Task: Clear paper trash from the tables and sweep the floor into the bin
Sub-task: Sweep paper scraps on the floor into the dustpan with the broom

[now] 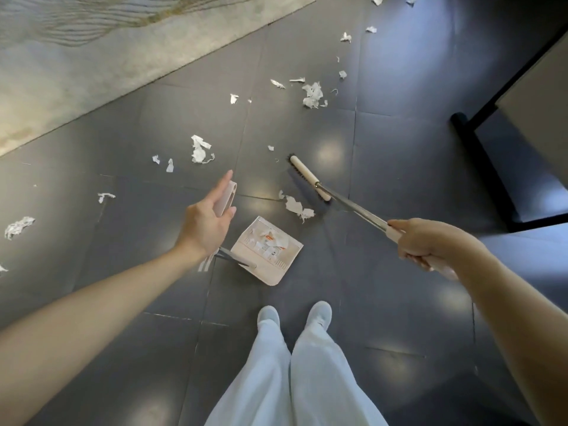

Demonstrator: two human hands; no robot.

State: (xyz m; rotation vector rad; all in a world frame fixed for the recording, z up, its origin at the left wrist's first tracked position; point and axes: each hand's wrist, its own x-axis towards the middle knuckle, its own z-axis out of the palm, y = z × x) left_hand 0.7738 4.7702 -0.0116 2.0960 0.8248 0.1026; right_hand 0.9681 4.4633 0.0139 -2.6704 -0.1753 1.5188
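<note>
One broom (307, 179), handle clenched in right grip (421, 241). One dustpan (270, 273) mid-floor (384, 302), holding crumpled paper (272, 238); left grip (207, 221) straight-fingered against its handle. Roughly twenty paper scraps (199, 152) strewn toward the rug (92, 72) edge.

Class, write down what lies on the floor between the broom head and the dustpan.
In the head view, one torn white paper scrap lies beside the broom head; bare dark tile separates it from the dustpan.
</note>
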